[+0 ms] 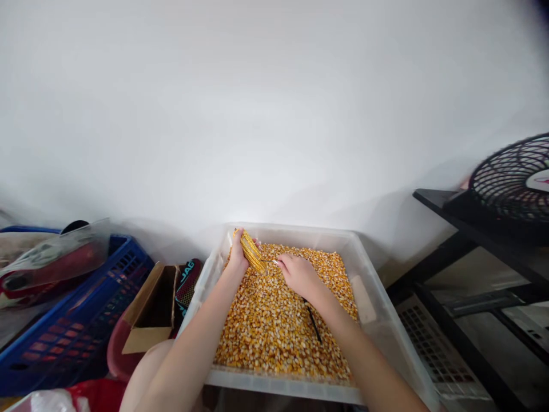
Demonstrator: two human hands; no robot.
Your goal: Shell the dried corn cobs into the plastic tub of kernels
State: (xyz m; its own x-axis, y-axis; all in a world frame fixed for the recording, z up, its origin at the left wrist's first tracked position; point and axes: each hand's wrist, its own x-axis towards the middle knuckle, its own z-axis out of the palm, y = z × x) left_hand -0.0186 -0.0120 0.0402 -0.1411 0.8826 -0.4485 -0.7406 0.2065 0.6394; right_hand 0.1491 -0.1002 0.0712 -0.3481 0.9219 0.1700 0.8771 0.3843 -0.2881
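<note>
My left hand [239, 252] is closed around a corn cob [251, 250] covered in yellow kernels, tilted with its lower end towards my right hand. In my right hand [297, 272] is a thin metal tool [269, 261]; its tip reaches the lower end of the cob. Most of its handle is hidden by my fingers. Both hands are over a translucent plastic bin [386, 337] holding a thick layer of loose corn kernels [274, 320]. On the kernels, below my right wrist, lies a thin black stick-like object [314, 325].
At the left are a blue plastic crate [81, 320] with bagged items, an open cardboard box [150, 337] and a reddish tub [118, 352]. A black rack [476, 263] with a black fan [514, 177] stands at the right. Behind the bin rises a white wall [274, 114].
</note>
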